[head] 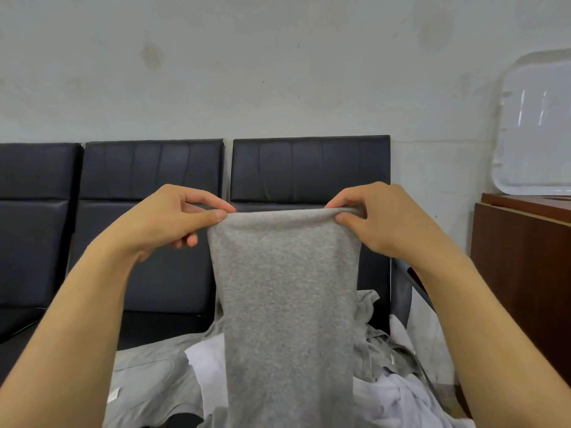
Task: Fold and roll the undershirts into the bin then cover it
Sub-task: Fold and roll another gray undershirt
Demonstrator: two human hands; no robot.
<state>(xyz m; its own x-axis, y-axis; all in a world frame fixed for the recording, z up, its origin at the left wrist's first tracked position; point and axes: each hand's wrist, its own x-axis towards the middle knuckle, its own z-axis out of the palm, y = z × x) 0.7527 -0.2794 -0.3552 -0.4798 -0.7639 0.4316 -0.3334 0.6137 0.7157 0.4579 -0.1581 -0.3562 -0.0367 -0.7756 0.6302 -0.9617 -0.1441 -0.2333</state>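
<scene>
Here the heather-grey knit undershirt [287, 304], already folded into a long narrow strip, hangs in the air before the black padded bench seats [154, 174], its top fold pinched at the left corner by the left hand [173, 217] and at the right corner by the right hand [380, 217]. To roll it well, I judge, keep the edges aligned and the soft, limp cloth taut. Beneath lie crumpled grey and white undershirts [398, 393]; a translucent plastic lid [537, 125] leans on the wooden table [525, 261].

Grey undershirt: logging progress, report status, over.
Left hand and right hand pinch the top corners of the folded grey knit undershirt, hanging lengthwise. Loose grey and white shirts piled on black seats beneath. Bin not in view.
</scene>
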